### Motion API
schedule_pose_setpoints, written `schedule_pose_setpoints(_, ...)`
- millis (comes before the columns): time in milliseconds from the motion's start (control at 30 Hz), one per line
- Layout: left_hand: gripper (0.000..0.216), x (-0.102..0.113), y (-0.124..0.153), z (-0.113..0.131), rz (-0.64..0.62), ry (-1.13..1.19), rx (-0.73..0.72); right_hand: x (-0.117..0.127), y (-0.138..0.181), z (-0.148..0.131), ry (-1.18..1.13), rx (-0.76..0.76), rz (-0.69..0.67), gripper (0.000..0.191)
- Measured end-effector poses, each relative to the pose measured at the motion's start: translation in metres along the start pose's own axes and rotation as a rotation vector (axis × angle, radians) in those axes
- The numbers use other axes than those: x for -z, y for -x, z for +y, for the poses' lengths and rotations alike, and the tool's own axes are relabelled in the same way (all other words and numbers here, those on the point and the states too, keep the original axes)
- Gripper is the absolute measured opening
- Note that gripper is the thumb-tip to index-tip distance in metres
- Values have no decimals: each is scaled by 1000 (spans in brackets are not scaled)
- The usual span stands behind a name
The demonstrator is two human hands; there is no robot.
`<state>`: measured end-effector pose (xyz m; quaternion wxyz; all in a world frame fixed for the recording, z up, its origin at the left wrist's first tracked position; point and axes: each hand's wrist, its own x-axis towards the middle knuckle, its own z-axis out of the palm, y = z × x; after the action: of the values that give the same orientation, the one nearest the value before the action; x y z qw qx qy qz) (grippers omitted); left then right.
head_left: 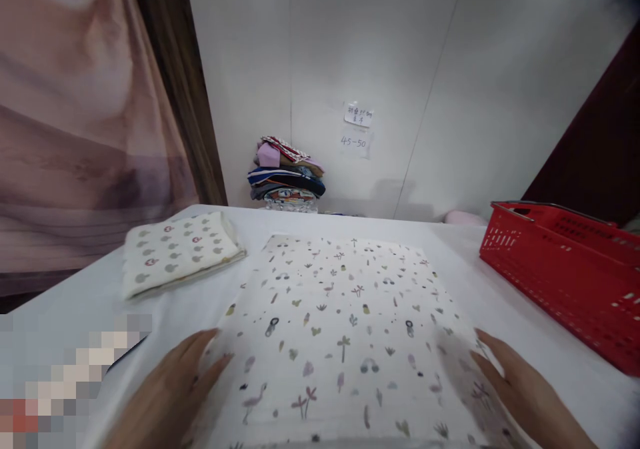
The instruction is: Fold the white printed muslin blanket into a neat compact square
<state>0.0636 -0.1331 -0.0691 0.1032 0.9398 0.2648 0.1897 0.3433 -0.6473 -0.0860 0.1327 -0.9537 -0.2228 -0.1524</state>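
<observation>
Left hand (170, 389) and right hand (525, 395) lie flat, fingers outstretched, grasping nothing; the cloth (345, 329) spreads between their fingertips. Apparently smoothing; a fold would need pinched corners.

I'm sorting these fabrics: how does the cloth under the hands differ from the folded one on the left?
The spread cloth lies open and flat, while the folded cloth is a smaller, thicker packet. The spread cloth has scattered flamingos, palms and other small motifs; the folded cloth has rows of grey and red rounded shapes. The left hand and right hand touch the spread cloth's sides, and the folded cloth lies untouched. Both are pale prints on the white table.
</observation>
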Motion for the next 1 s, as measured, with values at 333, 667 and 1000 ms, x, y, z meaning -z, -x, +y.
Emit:
schedule_pose_setpoints(333,64,-35,-45,14,-317,-245,-144,-42,-44,-24,73,98,-304,62)
schedule_pose_setpoints(667,45,-33,-78,23,-323,-322,-176,-51,-135,-52,165,232,-293,50)
schedule_pose_setpoints(1000,60,-45,-75,15,-262,-256,-96,-108,-271,-87,120,27,-384,64)
